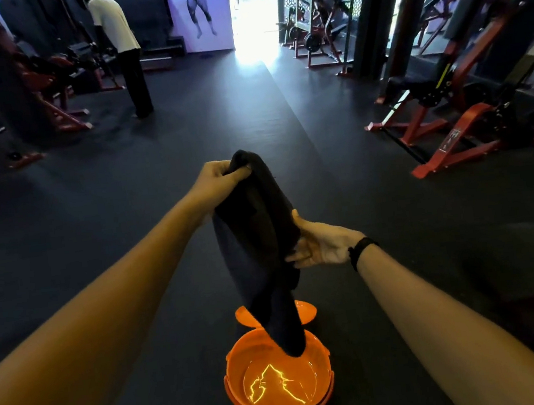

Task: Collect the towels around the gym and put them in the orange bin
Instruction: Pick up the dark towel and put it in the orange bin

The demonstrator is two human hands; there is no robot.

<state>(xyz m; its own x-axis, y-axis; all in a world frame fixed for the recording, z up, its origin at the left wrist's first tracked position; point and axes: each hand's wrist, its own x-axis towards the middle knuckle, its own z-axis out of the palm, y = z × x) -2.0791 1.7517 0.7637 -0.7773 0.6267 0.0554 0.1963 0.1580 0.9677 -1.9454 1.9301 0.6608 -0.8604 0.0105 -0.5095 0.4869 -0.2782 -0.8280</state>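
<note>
A dark towel (257, 243) hangs lengthwise in front of me. My left hand (218, 178) pinches its top end, and my right hand (322, 244) grips its right edge lower down. The towel's lower tip dangles over the far rim of the round orange bin (241, 395), which stands on the floor directly below with nothing inside. The bin's orange lid (304, 311) lies open behind it, partly hidden by the towel. I wear a black band on my right wrist.
A person in a white shirt (112, 23) stands at the far left beside red-framed machines (48, 104). More red machines (449, 121) line the right side. A dark rubber floor (184, 128) runs toward a bright doorway (253, 4).
</note>
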